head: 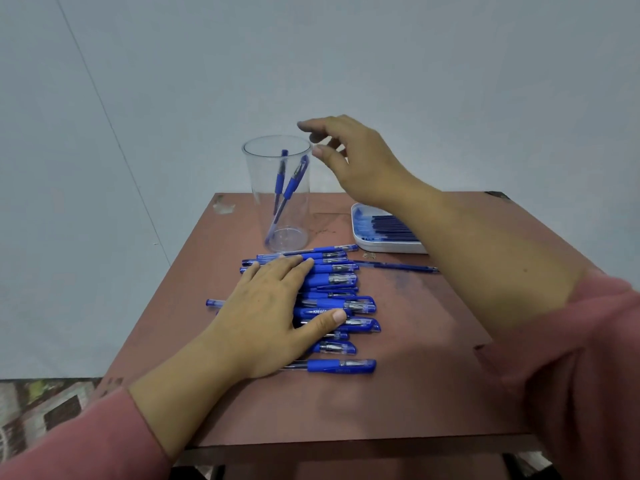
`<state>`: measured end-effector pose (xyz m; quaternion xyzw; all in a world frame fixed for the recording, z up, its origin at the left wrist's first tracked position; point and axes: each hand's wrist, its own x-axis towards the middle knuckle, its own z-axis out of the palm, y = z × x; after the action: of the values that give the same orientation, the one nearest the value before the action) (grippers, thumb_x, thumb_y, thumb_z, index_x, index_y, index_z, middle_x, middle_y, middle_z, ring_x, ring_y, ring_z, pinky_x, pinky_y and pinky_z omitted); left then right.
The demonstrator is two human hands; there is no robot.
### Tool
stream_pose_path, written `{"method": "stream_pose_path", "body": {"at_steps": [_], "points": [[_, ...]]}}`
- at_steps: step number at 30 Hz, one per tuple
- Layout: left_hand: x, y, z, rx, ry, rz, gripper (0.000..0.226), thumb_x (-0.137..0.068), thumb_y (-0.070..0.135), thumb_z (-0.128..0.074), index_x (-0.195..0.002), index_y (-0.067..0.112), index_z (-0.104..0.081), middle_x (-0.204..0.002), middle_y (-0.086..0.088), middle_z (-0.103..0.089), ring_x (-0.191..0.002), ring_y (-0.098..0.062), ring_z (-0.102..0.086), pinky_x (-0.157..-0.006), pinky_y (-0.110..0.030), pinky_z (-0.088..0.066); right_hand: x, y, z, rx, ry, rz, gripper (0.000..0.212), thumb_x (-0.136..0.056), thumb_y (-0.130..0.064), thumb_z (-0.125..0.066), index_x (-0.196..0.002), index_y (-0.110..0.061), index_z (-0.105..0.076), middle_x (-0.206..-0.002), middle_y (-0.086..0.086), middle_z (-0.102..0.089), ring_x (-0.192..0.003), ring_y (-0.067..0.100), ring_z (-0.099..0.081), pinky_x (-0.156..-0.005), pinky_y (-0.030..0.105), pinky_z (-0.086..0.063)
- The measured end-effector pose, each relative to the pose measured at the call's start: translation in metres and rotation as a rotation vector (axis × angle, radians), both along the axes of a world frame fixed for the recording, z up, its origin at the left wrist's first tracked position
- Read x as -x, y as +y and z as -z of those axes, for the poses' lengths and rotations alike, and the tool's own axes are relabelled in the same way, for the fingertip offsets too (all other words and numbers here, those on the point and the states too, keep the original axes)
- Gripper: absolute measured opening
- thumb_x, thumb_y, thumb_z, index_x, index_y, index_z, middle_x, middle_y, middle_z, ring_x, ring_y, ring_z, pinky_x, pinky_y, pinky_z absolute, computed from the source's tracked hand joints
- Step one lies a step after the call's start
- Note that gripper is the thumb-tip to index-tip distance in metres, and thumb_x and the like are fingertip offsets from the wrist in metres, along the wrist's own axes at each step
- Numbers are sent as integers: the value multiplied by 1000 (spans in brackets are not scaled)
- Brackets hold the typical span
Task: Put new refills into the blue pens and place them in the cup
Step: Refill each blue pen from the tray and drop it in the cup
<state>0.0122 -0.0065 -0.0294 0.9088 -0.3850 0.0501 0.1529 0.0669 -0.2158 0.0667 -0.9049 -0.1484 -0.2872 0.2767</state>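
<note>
A clear plastic cup stands at the back of the brown table, with two blue pens leaning inside it. My right hand hovers just right of the cup's rim, fingers relaxed and holding nothing. A pile of several blue pens lies across the table's middle. My left hand rests flat on the pile's left part, fingers straight and thumb laid over a pen. A white tray of dark blue refills sits at the back right, partly hidden by my right forearm.
One loose refill lies on the table between the pile and the tray. The table's front edge is near me. A patterned rug shows on the floor at lower left. A plain pale wall stands behind.
</note>
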Motion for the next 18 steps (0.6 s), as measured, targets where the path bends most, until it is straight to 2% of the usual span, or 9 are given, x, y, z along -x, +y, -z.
{"method": "stream_pose_path", "body": {"at_steps": [4, 9, 13, 18], "points": [[0, 0, 0, 7, -6, 3, 98, -74, 87, -13, -151, 27, -24, -154, 13, -28, -140, -3, -21, -119, -33, -15, 26, -13, 17, 4, 83, 18, 29, -95, -22, -57, -123, -28, -60, -112, -9, -58, -93, 2, -56, -79, 3, -37], [-1, -1, 0, 23, -8, 10, 98, -74, 86, -14, -150, 25, -27, -153, 11, -30, -140, -5, -23, -118, -32, -16, 69, -29, 43, 142, 306, 9, 17, -90, -30, -64, -107, -29, -69, -93, -20, -60, -86, -9, -54, -75, 3, -37], [-2, -2, -1, 31, -13, 1, 97, -75, 85, -17, -149, 25, -29, -152, 11, -32, -138, -5, -25, -118, -33, -17, 85, -29, 64, 191, 397, -55, 20, -86, -37, -67, -105, -29, -71, -98, -12, -63, -94, 4, -57, -83, 23, -46], [-2, -2, -1, 35, -5, -5, 96, -76, 85, -19, -149, 25, -30, -151, 11, -34, -138, -5, -27, -118, -34, -17, 86, -24, 73, 187, 374, -97, 26, -81, -44, -70, -102, -29, -73, -99, -13, -63, -101, 5, -56, -90, 30, -45]]}}
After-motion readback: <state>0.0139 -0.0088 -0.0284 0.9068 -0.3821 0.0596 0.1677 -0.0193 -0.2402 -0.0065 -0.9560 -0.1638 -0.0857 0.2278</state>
